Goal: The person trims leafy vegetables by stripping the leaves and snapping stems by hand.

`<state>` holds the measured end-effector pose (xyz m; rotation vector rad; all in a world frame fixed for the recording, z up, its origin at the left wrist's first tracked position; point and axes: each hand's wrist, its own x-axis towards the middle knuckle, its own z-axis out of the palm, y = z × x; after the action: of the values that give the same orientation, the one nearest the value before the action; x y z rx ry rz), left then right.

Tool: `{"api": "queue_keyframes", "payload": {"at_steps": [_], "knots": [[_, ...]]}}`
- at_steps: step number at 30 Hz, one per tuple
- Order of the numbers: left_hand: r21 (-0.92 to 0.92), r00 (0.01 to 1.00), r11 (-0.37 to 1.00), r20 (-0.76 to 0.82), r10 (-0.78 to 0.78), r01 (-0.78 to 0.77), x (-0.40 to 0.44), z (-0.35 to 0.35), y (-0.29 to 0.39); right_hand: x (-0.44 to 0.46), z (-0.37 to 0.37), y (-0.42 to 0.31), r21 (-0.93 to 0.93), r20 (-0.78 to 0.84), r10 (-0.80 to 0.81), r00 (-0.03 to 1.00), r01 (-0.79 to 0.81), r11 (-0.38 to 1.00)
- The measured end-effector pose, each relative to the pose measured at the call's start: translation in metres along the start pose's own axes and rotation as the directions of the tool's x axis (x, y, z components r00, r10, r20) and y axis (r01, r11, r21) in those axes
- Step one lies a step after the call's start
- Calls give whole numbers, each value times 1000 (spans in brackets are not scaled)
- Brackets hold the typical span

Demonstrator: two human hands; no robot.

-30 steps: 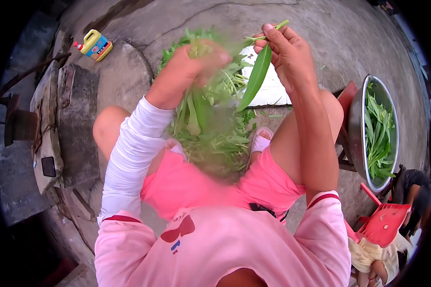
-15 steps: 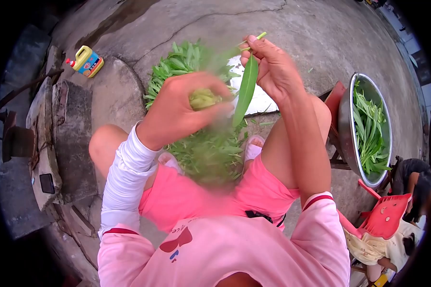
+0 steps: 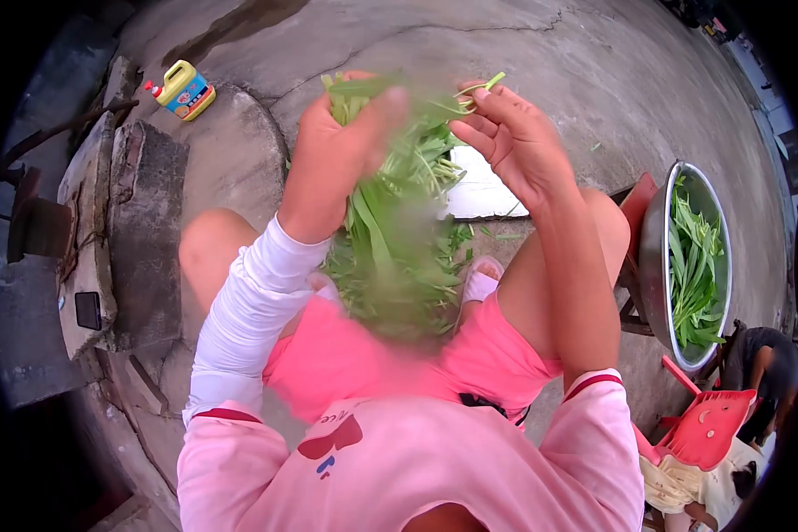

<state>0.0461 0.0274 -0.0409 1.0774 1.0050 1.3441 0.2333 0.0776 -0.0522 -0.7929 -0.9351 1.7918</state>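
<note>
My left hand (image 3: 341, 146) is wrapped round a bunch of leafy green stems (image 3: 377, 222), which hangs blurred between my knees. My right hand (image 3: 516, 142) pinches a thin green stem (image 3: 486, 87) between thumb and fingers, to the right of the bunch. A blurred leaf reaches across between the two hands. Below and behind the bunch, more greens (image 3: 439, 253) lie on the ground by my feet. A white board (image 3: 485, 188) rests flat just past my right foot, partly under the greens.
On the right, a metal basin (image 3: 654, 266) holds leafy greens. A yellow jug (image 3: 186, 91) stands at the upper left, above a phone (image 3: 89, 309) on a stone ledge. At the lower right are a red chair (image 3: 708, 430) and people, one in dark clothes (image 3: 765, 355).
My left hand has moved up with the bunch, its thumb lifted towards my right hand. The long leaf that hung from my right hand no longer hangs down there.
</note>
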Motion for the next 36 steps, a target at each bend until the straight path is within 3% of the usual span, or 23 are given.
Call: {"api": "queue_keyframes", "payload": {"at_steps": [2,6,9,12,13,16,17,19,21,24,27,30,31,34,36], "knots": [[-113,995,989,11,-97,97,5,-7,-3,2,-2,1,-9,-19,-2,1000,2,1000],[-108,989,983,-12,-150,148,12,-12,-12,3,-1,0,-12,-106,-49,993,48,999],[-156,986,977,108,-128,144,12,-16,-3,6,-10,-4,11,-125,-97,987,99,995],[222,842,953,455,-290,208,5,-30,24,5,-15,-11,15,-134,-131,982,134,991],[354,753,931,587,-297,91,6,-36,27,4,-16,-11,-22,-129,-147,981,145,989],[356,750,895,660,-37,-270,6,-29,14,4,-17,-7,-112,-122,-192,974,179,977],[432,811,888,569,-134,-157,5,-28,16,4,-15,-6,-140,-130,-206,970,187,972],[532,919,841,373,-130,-97,10,-28,15,5,-16,-3,-205,-139,-224,964,194,959],[558,965,830,222,-139,-9,13,-29,10,9,-20,-5,-282,-139,-250,958,203,938],[497,957,868,252,-144,-1,10,-16,6,9,-14,-4,-409,-119,-358,926,283,867],[524,916,812,400,32,-257,12,-8,-24,13,-10,2,-529,-94,-459,883,347,775],[571,923,798,381,-47,-195,11,-2,-30,7,2,2,-674,-113,-472,875,281,683],[514,931,857,299,-210,28,8,3,-24,7,2,4,-703,-106,-472,875,270,658],[430,904,879,258,-341,208,12,2,-18,11,-1,4,-757,-91,-475,875,249,605],[387,895,889,262,-361,246,15,1,-21,12,-3,2,-760,-98,-465,880,236,606]]}}
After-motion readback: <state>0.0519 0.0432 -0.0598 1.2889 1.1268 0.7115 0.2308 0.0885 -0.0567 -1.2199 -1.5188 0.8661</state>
